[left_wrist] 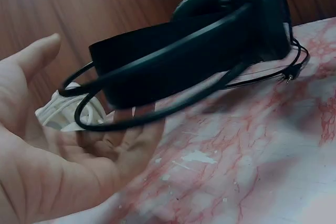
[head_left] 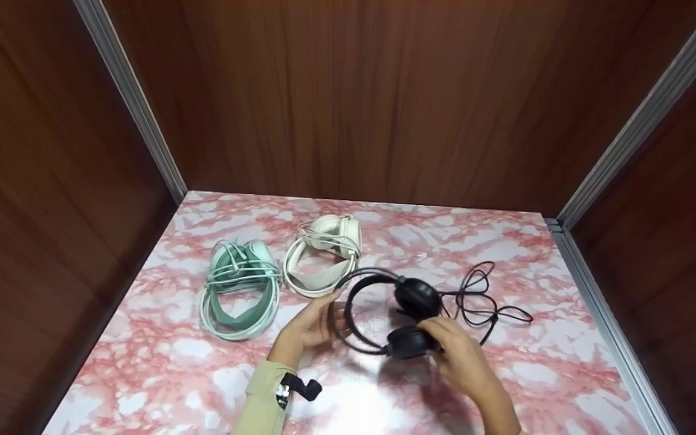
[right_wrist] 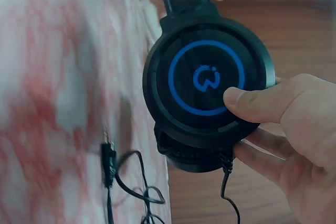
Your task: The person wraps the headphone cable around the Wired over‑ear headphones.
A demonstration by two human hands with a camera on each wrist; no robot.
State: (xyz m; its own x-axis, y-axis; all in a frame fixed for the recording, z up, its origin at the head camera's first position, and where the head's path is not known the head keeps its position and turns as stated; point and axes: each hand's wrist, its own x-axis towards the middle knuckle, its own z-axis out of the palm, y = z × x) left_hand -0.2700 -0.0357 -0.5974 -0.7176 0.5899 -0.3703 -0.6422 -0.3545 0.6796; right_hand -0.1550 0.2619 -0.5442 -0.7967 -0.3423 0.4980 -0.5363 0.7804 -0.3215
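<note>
A pair of black headphones [head_left: 413, 296] is held above the table, its headband pointing left. My right hand [head_left: 460, 356] grips one ear cup, thumb on the outer face, where a blue ring and logo [right_wrist: 206, 78] show in the right wrist view. My left hand [left_wrist: 79, 161] is beside the headband loops [left_wrist: 121, 124], palm up and thumb spread. Its fingers pass behind the loops; whether they touch is unclear. From the ear cup a black cable [head_left: 475, 296] runs to the table, and its plug [right_wrist: 108, 158] lies on the surface.
Green headphones [head_left: 240, 317] with a wound pale cable lie on the left of the table. Cream headphones [head_left: 318, 278], also wrapped in their cable, lie behind my left hand. The pink-and-white marbled table [head_left: 161, 362] is bounded by brown wood panels [head_left: 348, 109] and grey metal edges [head_left: 614, 356].
</note>
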